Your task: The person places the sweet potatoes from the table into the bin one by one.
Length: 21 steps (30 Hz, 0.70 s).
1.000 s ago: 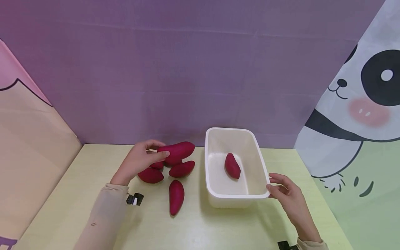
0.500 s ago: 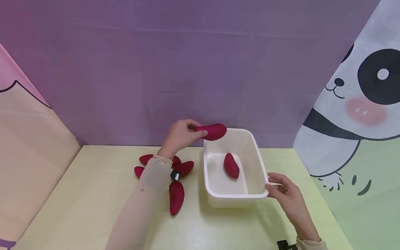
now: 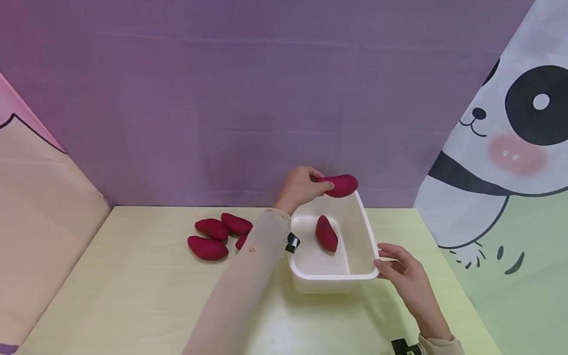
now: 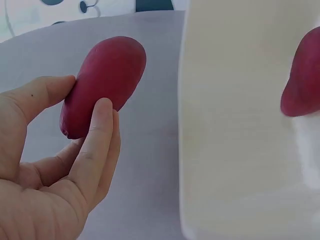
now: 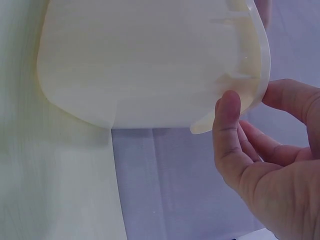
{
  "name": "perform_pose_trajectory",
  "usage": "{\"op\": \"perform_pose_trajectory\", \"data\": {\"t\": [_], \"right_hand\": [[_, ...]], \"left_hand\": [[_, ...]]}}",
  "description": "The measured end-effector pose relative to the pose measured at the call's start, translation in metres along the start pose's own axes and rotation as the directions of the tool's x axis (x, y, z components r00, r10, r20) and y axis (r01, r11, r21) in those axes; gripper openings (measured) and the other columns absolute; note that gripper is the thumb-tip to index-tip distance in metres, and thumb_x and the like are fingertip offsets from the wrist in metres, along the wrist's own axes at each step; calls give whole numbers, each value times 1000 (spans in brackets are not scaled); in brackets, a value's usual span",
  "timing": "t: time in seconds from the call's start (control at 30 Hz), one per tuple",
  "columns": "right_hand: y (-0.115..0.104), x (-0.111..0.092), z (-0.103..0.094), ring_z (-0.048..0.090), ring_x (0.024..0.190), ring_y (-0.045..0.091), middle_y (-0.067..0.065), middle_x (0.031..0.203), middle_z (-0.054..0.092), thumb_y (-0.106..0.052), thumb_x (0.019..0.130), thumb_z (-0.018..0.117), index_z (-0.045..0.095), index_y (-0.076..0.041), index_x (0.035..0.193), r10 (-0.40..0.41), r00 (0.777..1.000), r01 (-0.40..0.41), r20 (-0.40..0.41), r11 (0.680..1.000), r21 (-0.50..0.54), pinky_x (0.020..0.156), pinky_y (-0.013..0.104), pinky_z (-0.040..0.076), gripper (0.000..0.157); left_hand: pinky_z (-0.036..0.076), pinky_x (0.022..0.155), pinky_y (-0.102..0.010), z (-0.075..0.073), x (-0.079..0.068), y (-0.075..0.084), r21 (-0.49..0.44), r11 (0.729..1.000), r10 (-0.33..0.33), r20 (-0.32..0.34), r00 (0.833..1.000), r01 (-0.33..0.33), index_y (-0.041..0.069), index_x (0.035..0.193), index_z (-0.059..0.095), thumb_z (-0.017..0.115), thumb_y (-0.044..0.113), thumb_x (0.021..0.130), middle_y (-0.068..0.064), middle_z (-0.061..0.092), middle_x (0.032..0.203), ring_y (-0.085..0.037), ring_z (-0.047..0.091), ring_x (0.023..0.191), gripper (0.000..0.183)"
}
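"So, where was the held tuber (image 3: 340, 186)?"

"Up by the far rim of the white bin (image 3: 330, 277), toward the far edge of the surface (image 3: 111, 305). The left wrist view showed it apart from the bin's wall, so I couldn't tell whether it was squarely above the opening."

"And its long axis?"

"Roughly along the far edge of the surface, with the free end pointing right, away from the left hand (image 3: 303, 187), which pinched the other end between thumb and fingers."

"So the left was the nearer one?"

"Clearly. The tuber lay just off its fingertips, while the right hand (image 3: 406, 276) was well apart, gripping the bin's rim at the near right corner."

"Anything inside the bin?"

"A second tuber (image 3: 326, 234), lying on the bottom, its axis running more from far to near, slightly slanted. The held one lay nearly crosswise to it, higher and farther back."

"What about farther out?"

"More tubers (image 3: 207, 248) lay left of the bin, toward the far left corner of the surface; one was partly hidden by the left sleeve (image 3: 248, 276). Behind the far edge hung a purple backdrop (image 3: 222, 98)."
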State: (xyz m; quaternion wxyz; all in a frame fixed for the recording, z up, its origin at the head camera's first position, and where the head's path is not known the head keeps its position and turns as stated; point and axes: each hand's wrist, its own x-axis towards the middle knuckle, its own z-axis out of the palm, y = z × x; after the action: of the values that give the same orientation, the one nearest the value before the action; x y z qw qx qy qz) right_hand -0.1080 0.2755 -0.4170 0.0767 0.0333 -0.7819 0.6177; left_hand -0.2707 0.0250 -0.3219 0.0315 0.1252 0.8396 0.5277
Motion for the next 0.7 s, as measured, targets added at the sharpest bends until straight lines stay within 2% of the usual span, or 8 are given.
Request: {"op": "perform_pose_trajectory", "data": {"t": [0.27, 0.43, 0.53, 0.7], "right_hand": [[-1, 0, 1, 69, 89, 15, 14, 113, 62, -2, 94, 69, 56, 10, 128, -7, 1000, 7, 7, 1000, -2, 73, 31, 59, 39], [-2, 2, 0, 70, 88, 16, 15, 112, 62, 0, 93, 68, 56, 11, 128, -13, 1000, 13, 5, 1000, 1, 73, 34, 59, 38], [-1, 2, 1, 69, 87, 14, 11, 111, 63, 0, 93, 68, 56, 11, 128, -4, 1000, 4, 3, 1000, -2, 73, 34, 59, 38], [-1, 1, 1, 69, 89, 14, 6, 110, 63, -2, 93, 69, 57, 9, 128, 9, 1000, -9, -4, 1000, -28, 73, 34, 59, 38]], "left_hand": [[49, 64, -27, 19, 3, -11, 109, 993, -49, 28, 998, 46, 5, 101, 71, 76, 26, 85, 1, 69, 74, -15, 63, 73, 26], [45, 58, -26, 28, 5, -15, 197, 979, -65, 71, 995, 50, 9, 84, 75, 74, 24, 86, 1, 64, 68, -15, 55, 67, 16], [42, 56, -25, 33, 6, -20, 217, 974, -87, 83, 993, 68, 8, 77, 74, 73, 22, 87, 0, 61, 65, -15, 51, 65, 17], [40, 56, -25, 38, 4, -27, 206, 974, -106, 74, 992, 89, 8, 79, 74, 74, 21, 87, 0, 61, 68, -15, 50, 66, 15]]}}
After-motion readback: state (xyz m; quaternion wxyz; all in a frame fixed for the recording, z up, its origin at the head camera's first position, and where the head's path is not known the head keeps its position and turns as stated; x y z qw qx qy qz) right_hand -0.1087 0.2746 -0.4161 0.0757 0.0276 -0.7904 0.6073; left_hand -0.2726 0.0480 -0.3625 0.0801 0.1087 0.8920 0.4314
